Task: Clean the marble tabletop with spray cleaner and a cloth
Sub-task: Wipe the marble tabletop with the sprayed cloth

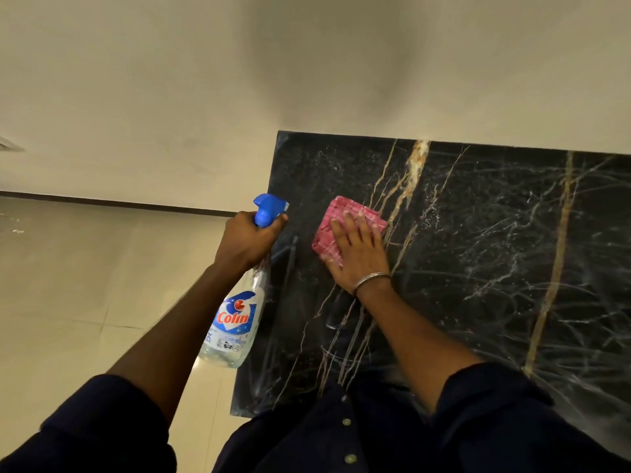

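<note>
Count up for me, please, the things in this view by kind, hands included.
Spray bottle: 1, held in the left hand
Cloth: 1, pink checked, under the right hand
Hands: 2
Marble tabletop: 1
Bracelet: 1
Total: 6

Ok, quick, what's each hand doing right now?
Left hand: grips the spray bottle by its neck.
Right hand: open, pressing the cloth flat on the tabletop.
</note>
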`<act>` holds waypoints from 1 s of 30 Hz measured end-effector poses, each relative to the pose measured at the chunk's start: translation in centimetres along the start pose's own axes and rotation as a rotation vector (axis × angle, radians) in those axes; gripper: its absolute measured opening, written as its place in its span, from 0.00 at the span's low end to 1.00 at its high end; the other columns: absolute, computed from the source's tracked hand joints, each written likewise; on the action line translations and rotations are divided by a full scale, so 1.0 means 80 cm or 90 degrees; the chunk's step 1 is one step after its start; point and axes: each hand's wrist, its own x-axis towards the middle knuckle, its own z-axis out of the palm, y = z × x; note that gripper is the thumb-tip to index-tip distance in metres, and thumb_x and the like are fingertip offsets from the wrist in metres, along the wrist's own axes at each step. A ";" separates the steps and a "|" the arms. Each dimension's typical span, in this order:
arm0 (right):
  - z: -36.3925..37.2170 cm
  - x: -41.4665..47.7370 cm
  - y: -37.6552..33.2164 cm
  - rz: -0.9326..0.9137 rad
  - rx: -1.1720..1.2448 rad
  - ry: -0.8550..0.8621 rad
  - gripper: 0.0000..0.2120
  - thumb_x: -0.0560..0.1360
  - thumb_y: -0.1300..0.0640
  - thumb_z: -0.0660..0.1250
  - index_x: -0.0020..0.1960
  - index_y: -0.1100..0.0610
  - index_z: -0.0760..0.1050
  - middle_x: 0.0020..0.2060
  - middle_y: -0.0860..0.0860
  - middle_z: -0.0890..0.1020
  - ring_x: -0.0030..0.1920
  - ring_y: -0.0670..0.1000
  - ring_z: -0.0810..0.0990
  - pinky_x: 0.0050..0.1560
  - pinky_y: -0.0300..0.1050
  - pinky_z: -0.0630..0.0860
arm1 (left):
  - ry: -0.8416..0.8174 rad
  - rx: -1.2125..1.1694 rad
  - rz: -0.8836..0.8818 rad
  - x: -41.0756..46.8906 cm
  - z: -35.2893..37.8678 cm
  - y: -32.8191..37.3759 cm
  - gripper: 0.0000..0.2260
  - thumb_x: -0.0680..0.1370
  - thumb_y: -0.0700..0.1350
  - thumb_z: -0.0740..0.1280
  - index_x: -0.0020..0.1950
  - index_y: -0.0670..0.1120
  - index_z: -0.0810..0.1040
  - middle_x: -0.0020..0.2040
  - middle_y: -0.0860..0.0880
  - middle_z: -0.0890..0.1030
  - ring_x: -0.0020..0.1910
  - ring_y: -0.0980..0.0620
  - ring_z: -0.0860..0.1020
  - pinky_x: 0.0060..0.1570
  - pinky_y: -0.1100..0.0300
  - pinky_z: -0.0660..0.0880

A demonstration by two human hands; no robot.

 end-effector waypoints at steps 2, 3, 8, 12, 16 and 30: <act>0.001 -0.012 0.027 0.074 0.009 0.020 0.36 0.78 0.34 0.42 0.80 0.52 0.45 0.80 0.56 0.49 0.79 0.62 0.46 0.76 0.64 0.47 | -0.002 -0.014 -0.001 -0.001 0.000 -0.004 0.16 0.78 0.56 0.66 0.42 0.43 0.75 0.32 0.44 0.78 0.32 0.48 0.79 0.37 0.59 0.75; 0.001 -0.018 0.036 0.111 0.017 0.022 0.37 0.78 0.34 0.41 0.80 0.53 0.46 0.80 0.57 0.49 0.79 0.62 0.47 0.76 0.64 0.47 | -0.003 -0.018 -0.002 -0.001 0.000 -0.007 0.16 0.78 0.56 0.66 0.43 0.43 0.75 0.33 0.44 0.78 0.33 0.47 0.79 0.38 0.58 0.75; 0.000 -0.022 0.003 0.275 0.103 0.011 0.35 0.79 0.37 0.43 0.80 0.54 0.42 0.79 0.59 0.46 0.78 0.64 0.42 0.75 0.66 0.42 | 0.005 -0.006 -0.001 -0.008 -0.001 -0.013 0.15 0.78 0.56 0.66 0.44 0.44 0.74 0.33 0.47 0.77 0.32 0.51 0.76 0.34 0.63 0.71; -0.004 -0.003 -0.065 0.228 0.129 -0.023 0.36 0.81 0.39 0.46 0.79 0.54 0.36 0.79 0.59 0.38 0.77 0.65 0.36 0.74 0.67 0.39 | 0.005 -0.015 -0.005 -0.015 0.000 -0.016 0.13 0.78 0.55 0.66 0.44 0.45 0.74 0.32 0.48 0.76 0.31 0.52 0.76 0.33 0.64 0.71; -0.003 0.001 -0.112 0.052 0.082 -0.045 0.36 0.81 0.39 0.47 0.79 0.54 0.34 0.78 0.58 0.37 0.77 0.65 0.36 0.74 0.67 0.39 | 0.013 -0.012 -0.004 -0.017 -0.005 -0.023 0.15 0.78 0.56 0.66 0.44 0.44 0.75 0.31 0.45 0.78 0.29 0.50 0.77 0.35 0.60 0.76; 0.006 -0.006 -0.102 0.171 0.118 0.027 0.35 0.79 0.41 0.48 0.80 0.55 0.42 0.79 0.61 0.45 0.78 0.66 0.42 0.74 0.69 0.42 | 0.005 -0.004 -0.025 -0.013 -0.021 -0.036 0.16 0.78 0.58 0.65 0.42 0.46 0.74 0.32 0.44 0.79 0.30 0.48 0.79 0.38 0.54 0.79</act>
